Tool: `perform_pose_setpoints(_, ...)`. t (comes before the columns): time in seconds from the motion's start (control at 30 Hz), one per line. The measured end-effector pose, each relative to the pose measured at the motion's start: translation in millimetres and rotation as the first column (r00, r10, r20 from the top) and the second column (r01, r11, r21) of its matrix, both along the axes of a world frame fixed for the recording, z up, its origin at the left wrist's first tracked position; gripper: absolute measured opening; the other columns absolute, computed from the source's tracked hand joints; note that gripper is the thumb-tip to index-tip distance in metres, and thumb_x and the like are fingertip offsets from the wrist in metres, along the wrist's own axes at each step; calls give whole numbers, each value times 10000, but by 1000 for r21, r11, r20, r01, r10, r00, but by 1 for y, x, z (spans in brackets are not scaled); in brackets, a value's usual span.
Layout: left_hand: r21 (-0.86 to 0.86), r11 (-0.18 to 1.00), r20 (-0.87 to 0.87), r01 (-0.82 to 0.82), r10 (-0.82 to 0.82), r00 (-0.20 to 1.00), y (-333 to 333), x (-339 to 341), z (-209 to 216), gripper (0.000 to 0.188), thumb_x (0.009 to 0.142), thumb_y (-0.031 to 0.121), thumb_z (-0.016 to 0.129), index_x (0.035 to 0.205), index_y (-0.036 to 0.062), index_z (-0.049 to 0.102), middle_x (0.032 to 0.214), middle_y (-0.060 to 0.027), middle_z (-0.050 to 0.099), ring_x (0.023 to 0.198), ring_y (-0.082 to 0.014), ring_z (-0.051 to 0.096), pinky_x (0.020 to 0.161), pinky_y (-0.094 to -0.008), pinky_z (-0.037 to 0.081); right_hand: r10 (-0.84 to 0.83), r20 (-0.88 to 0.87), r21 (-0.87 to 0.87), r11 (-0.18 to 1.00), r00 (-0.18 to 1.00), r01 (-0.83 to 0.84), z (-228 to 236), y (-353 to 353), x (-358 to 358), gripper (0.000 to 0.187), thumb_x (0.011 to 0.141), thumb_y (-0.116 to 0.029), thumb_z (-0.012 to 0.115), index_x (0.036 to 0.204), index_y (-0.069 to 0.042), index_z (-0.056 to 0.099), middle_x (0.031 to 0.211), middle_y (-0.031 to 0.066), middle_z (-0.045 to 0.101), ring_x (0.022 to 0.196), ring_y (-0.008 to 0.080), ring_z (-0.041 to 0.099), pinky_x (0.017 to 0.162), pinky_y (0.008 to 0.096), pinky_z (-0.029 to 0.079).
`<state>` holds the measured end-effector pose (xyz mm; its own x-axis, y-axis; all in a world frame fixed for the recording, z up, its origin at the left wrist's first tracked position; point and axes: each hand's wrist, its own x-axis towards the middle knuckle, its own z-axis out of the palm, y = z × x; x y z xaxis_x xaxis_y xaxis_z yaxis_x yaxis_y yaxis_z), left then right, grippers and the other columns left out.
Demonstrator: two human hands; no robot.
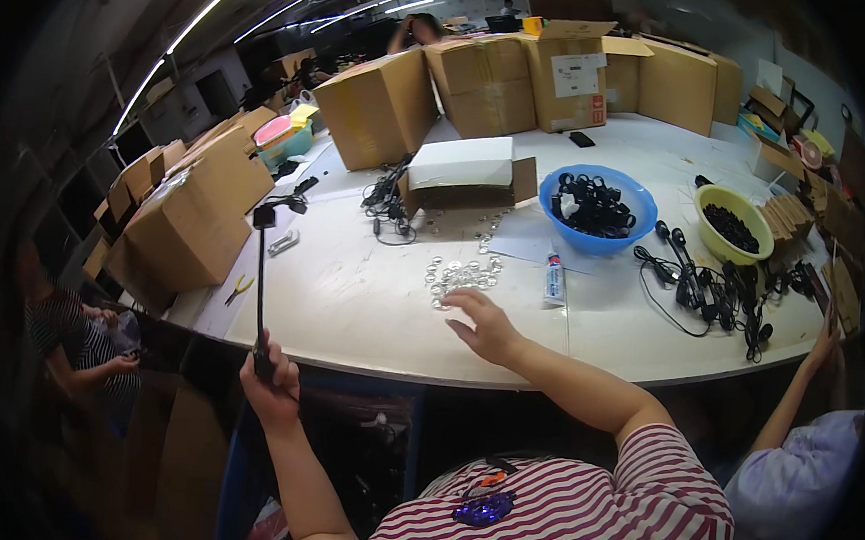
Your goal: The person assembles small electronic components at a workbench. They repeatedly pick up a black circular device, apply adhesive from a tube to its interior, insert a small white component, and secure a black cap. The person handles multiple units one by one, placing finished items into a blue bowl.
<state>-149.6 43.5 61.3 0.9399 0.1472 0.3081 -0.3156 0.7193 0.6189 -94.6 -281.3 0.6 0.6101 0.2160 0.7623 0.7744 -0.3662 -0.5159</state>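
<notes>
My left hand (272, 387) is closed round the lower end of a black thin-stemmed device (261, 281), held upright beside the table's front edge. A small square black head tops its stem. My right hand (488, 327) reaches over the white table (371, 316), thumb and fingers apart. Its fingertips are at the near side of a scatter of small clear round lenses (466, 275); whether they touch one, I cannot tell. A white and blue tube (554, 279) lies to the right of the lenses. Behind them stands an open cardboard box (466, 192) with a white flap.
A blue bowl (600, 243) of black rings and a yellow-green bowl (761, 250) of small black parts stand right. Black cabled devices (710, 294) lie nearby. Yellow-handled pliers (240, 289) lie left. Large cartons (481, 87) line the back. Co-workers are at left and right.
</notes>
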Motion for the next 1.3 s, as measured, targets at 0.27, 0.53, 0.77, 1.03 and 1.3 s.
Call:
perform_pose_setpoints(0.27,304,942,42,142,-162,986,40,-74,-12,428,783,344,516,935,-50,587,574,-88,498,382,-91,340,381,-236,277,88,298,8,996,950,-94,94,7,-79,587,751,-313,680,1223,-67,434,1288,179,343,1168,329,378,984,433,306)
perform_pose_setpoints(0.53,572,769,-95,285,-283,954,7,-81,4,386,752,308,547,730,-74,595,612,-105,532,466,-101,452,409,-191,279,299,46,-374,890,953,-261,48,27,-112,321,754,-274,660,982,-61,582,1003,77,578,909,252,576,761,349,470)
perform_pose_setpoints(0.77,702,676,-197,223,-116,973,-19,-68,13,269,843,211,487,857,-42,577,734,-67,551,637,-113,487,586,-197,378,307,-376,-210,891,874,-403,6,18,-117,243,795,-261,634,741,-36,559,730,88,513,658,235,541,581,325,439)
perform_pose_setpoints(1.03,696,585,228,-417,371,900,-58,-65,-20,354,932,315,420,1049,-8,506,876,-81,542,790,-133,524,743,-246,424,473,-520,391,872,712,-294,-18,5,-110,277,857,-193,573,650,-13,534,587,21,445,540,90,431,501,253,343)
perform_pose_setpoints(1.3,-129,980,60,150,-143,988,-115,-49,-20,483,904,491,355,1140,82,453,828,-64,532,643,-146,497,589,-274,419,757,-609,616,638,235,-462,-45,14,-114,315,898,-230,512,647,-41,503,587,-18,434,502,56,414,465,221,334)
